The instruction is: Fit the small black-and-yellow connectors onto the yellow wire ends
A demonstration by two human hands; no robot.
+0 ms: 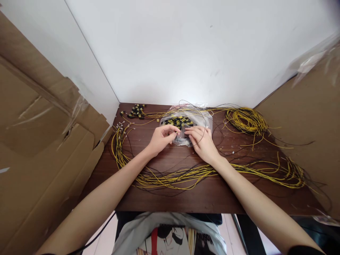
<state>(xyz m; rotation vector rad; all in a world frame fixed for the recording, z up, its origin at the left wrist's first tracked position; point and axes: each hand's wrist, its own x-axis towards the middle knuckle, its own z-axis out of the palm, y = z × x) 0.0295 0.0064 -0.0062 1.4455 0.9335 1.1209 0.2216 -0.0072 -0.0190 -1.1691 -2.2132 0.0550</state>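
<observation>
A clear plastic bag [208, 122] of small black-and-yellow connectors [176, 122] lies at the middle of the table, in front of both hands. My left hand [164, 137] is closed in a pinch at the bag's near left side. A tiny piece shows at its fingertips, too small to name. My right hand [202, 141] reaches over the bag's right part, its fingers stretched towards the left hand and touching the plastic. Its thumb is mostly hidden. A thin black wire [204, 122] loops up and around the right hand.
A bundle of yellow and black wires [183, 175] crosses the table under my forearms. A coiled wire bundle [247, 120] lies back right. More connectors [136, 111] sit back left, beyond white-tipped wire ends [120, 127]. Cardboard [47, 141] stands left, another cardboard panel [308, 106] right.
</observation>
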